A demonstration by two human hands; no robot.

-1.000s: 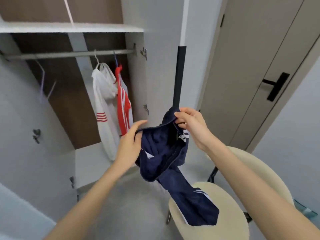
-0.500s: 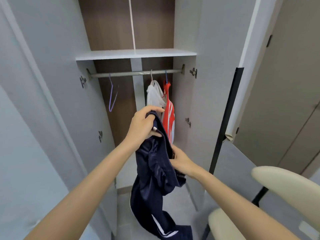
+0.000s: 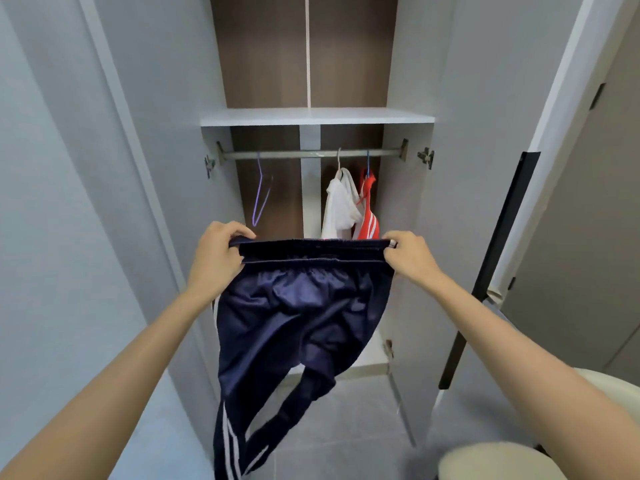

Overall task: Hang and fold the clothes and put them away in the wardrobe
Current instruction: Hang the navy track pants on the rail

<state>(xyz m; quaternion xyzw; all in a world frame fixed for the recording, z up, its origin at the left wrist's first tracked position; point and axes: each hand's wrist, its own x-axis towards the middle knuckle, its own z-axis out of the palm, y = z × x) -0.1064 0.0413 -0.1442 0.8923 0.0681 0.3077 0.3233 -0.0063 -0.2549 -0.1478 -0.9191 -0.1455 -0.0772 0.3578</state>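
Navy track pants (image 3: 291, 327) with white side stripes hang in front of the open wardrobe, their waistband stretched flat and level. My left hand (image 3: 216, 258) grips the waistband's left end and my right hand (image 3: 410, 258) grips its right end. The legs dangle twisted towards the floor. Behind them a metal rail (image 3: 311, 154) carries an empty purple hanger (image 3: 260, 195) on the left, and a white garment (image 3: 341, 206) and a red garment (image 3: 369, 216) with white stripes on the right.
A white shelf (image 3: 315, 116) sits above the rail. The wardrobe's grey doors (image 3: 138, 168) stand open on both sides. A cream chair (image 3: 498, 459) is at the lower right, on grey floor tiles. A beige room door (image 3: 609, 237) is at the far right.
My hands have moved apart to the waistband's two ends, so the bunched pants now hang spread out. The view has turned from the chair to face the wardrobe squarely.
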